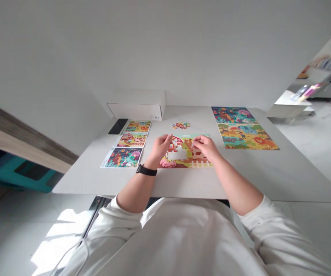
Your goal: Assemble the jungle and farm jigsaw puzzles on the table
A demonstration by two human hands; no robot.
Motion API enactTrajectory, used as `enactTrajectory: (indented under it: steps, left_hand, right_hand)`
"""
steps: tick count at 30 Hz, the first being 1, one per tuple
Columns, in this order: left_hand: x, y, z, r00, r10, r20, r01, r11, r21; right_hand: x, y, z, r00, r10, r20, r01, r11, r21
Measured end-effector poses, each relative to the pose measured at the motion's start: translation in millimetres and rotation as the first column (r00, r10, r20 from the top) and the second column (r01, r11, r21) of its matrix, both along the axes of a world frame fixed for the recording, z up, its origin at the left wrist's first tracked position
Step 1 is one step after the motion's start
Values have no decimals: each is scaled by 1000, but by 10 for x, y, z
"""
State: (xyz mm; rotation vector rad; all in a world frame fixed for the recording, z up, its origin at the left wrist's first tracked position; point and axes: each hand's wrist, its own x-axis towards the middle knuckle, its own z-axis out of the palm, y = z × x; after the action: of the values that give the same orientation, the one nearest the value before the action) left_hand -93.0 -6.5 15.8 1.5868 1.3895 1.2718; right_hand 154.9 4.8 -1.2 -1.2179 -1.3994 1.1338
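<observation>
A colourful farm jigsaw puzzle (182,159) lies on the white table (188,180) right in front of me, with a white gap in its middle. My left hand (161,147), with a black watch on the wrist, rests curled on the puzzle's left edge. At the upper right part of the puzzle my right hand (205,147) pinches its fingertips together; what is in them is too small to name. A small heap of loose puzzle pieces (181,125) lies beyond the puzzle.
Three picture cards (131,143) lie in a column at the left, with a dark phone (118,126) beside the top one. A white box (138,105) stands at the back. Two finished puzzles (241,128) lie at the right. Furniture stands off the table's right.
</observation>
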Motion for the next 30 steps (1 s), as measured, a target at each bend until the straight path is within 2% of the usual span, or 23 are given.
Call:
enactTrajectory:
  steps: [3,11,20,25,28,30]
  left_hand:
    - [20,9,-57,996,-94,4,95,995,-9]
    - [47,-13,-19,954,-277,-114,277,961,-17]
    - [9,10,-43,936,-351,-35,348,935,-70]
    - [-17,39,-46,924,-383,11,383,920,-87]
    - [-46,47,-35,897,-440,-30,435,894,-108]
    - [-66,35,-2,899,-434,-57,425,897,-126]
  right_hand:
    - [1,-33,1,1000,0,14,0,1000,18]
    - [-18,-45,-10,1000,-5,0,5,996,87]
    - [-92,-79,-12,995,61,-75,-58,997,46]
    - [-107,-104,12,996,80,-37,-78,996,49]
    - [-93,-109,1,996,88,4,-88,994,67]
    - [-74,-111,-8,995,78,57,-84,992,97]
